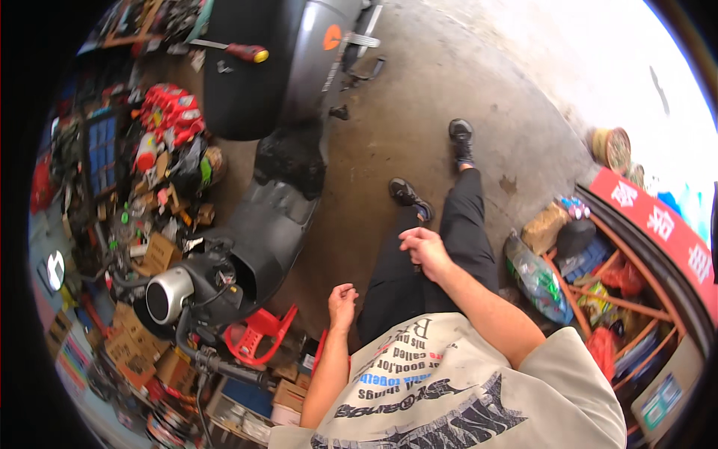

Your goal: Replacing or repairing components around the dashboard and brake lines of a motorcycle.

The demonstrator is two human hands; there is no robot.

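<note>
L hand nr scooter, R hand over trousers, can't tell if grips clamped.

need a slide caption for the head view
Left hand and right hand held apart beside a dark scooter, a red-handled screwdriver lying on its seat.

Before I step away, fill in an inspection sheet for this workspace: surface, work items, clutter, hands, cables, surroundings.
Surface: grey concrete floor, dark stain beyond the right knee.
Work items: grey-and-black scooter at the person's left; screwdriver with red-and-yellow handle lying on its black seat.
Clutter: brown cardboard boxes and red plastic chair around the scooter's front.
Hands: left hand loosely curled, nothing seen in it; right hand has bent fingers, contents unclear.
Cables: thin dark cable near the handlebar, ends unclear.
Surroundings: red signboard with pale lettering at right.
</note>
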